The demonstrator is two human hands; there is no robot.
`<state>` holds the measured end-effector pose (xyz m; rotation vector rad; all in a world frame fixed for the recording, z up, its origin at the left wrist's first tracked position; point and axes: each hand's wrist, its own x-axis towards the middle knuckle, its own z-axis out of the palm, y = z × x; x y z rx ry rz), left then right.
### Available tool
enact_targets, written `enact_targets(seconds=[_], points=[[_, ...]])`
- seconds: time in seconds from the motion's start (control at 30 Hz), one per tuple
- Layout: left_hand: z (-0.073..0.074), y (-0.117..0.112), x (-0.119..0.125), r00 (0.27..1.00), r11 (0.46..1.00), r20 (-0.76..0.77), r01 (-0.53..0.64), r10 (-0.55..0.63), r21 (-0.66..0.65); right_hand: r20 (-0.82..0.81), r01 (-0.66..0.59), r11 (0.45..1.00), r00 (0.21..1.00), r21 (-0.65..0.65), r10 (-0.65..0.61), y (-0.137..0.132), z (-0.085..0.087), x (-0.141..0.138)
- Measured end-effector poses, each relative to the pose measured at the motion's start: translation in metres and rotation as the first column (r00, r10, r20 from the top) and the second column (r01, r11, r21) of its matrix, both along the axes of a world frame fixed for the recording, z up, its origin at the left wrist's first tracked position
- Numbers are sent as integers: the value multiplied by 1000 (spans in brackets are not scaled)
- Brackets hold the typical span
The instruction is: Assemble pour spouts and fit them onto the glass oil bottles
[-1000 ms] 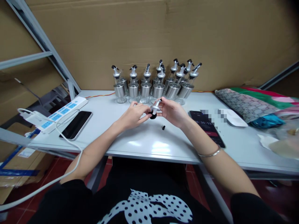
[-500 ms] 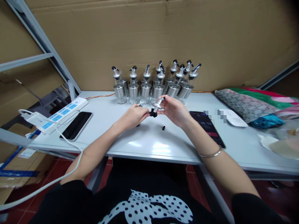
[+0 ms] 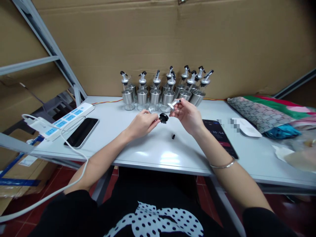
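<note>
My left hand [image 3: 144, 124] pinches a black ridged stopper [image 3: 163, 118] at its side, above the middle of the table. My right hand [image 3: 189, 118] has its fingers closed on a silver pourer spout [image 3: 171, 105] with a black tip, held tilted just up and to the right of the stopper. A gap shows between spout and stopper. On the table below them lies a small black piece [image 3: 173, 136]. A small shiny bit shows above my left fingers; I cannot make out what it is.
Several glass-and-steel bottles [image 3: 155, 95] with pourers stand at the back against cardboard. To the left are a phone [image 3: 82, 132], a power strip [image 3: 67, 120] and a white cable. A tablet-like screen [image 3: 219, 138], a white device [image 3: 247, 127] and a patterned bag [image 3: 256, 110] lie on the right.
The spout has come away from the black stopper; my right hand has moved slightly right with it. My left hand still holds the stopper, now turned with its round top showing.
</note>
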<state>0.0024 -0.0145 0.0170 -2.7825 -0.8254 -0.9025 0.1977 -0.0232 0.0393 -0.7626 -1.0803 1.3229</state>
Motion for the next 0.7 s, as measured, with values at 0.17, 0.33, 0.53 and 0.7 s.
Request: enact_targets(seconds=[0.17, 0.33, 0.53, 0.7], points=[[1, -3, 1, 990, 997, 144, -25, 14, 75, 8, -16, 1000, 1000, -16, 16, 0, 0, 1], [0, -4, 2, 985, 997, 173, -44, 31, 70, -7, -75, 997, 997, -15, 75, -2, 0, -2], [-1, -4, 1, 979, 997, 195, -60, 51, 40, 33, -122, 993, 992, 1, 122, -5, -4, -8], [-3, -6, 2, 968, 997, 250, -51, 35, 60, 73, -128, 992, 989, 2, 128, -7, 0, -8]])
